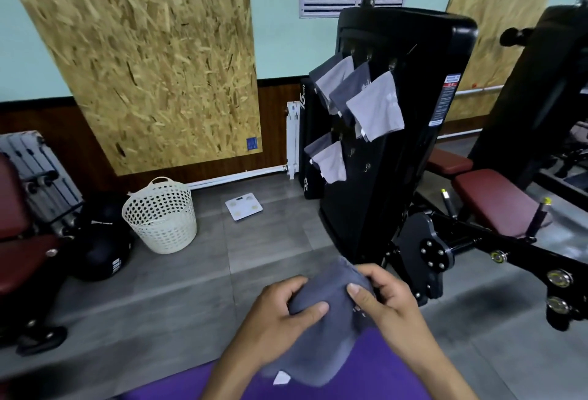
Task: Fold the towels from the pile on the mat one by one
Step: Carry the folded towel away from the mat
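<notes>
Both hands hold one dark grey cloth towel (321,326) up above the near purple mat (375,377). The left hand (280,313) grips its left side, fingers curled round it; the right hand (385,297) pinches its upper right edge.

We see only our two bare forearms and hands: the left hand (280,307) and the right hand (386,296). No sleeves, gloves, rings or watches show on them. Our fingernails are short and plain, without polish.
</notes>
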A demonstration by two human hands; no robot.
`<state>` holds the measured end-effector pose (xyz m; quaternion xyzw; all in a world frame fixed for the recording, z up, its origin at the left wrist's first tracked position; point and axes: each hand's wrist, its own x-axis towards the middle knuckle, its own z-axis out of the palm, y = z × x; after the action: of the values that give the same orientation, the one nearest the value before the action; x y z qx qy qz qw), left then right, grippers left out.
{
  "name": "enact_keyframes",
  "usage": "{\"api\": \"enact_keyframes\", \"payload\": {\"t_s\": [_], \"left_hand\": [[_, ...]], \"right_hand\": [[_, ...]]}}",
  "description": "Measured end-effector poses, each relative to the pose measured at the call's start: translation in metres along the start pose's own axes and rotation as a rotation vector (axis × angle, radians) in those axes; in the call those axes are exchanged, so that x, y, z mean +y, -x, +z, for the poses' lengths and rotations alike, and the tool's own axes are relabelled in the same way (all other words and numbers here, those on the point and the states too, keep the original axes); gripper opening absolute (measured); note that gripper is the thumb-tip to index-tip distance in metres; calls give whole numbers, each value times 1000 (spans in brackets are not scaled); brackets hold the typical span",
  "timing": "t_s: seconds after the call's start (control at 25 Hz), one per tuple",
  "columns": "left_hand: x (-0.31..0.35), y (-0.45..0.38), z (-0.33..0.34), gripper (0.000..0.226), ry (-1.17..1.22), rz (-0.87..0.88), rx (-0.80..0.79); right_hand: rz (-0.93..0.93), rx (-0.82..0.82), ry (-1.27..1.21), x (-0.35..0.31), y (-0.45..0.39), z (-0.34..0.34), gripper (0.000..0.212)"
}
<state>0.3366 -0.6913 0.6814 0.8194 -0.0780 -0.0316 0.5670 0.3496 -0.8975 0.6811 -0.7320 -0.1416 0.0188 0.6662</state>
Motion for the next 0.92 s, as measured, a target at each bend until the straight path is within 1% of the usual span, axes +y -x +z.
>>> {"api": "enact_keyframes", "payload": {"t_s": [0.2, 0.32, 0.48, 0.6, 0.72, 0.84, 0.92], "left_hand": [[6, -9, -11, 18, -30, 17, -44], [7, -33, -4, 19, -55, 7, -44], [3, -95, 21, 14, -85, -32, -35], [-6, -153, 45, 22, -105, -49, -9], [-13, -204, 70, 25, -117, -75, 8], [-16, -254, 89, 23, -117, -92, 10], [-20, -284, 94, 23, -113, -105, -3]], "right_hand": [[28, 41, -79, 0, -8, 7, 31], [42, 87, -80, 8, -27, -3, 29], [64, 86, -65, 35, -78, -43, 27], [57, 104, -142, 60, -119, -82, 21], [42, 108, -123, 81, -155, -118, 14], [91, 54, -120, 96, -196, -148, 23], [116, 74, -93, 110, -223, -160, 24]]}}
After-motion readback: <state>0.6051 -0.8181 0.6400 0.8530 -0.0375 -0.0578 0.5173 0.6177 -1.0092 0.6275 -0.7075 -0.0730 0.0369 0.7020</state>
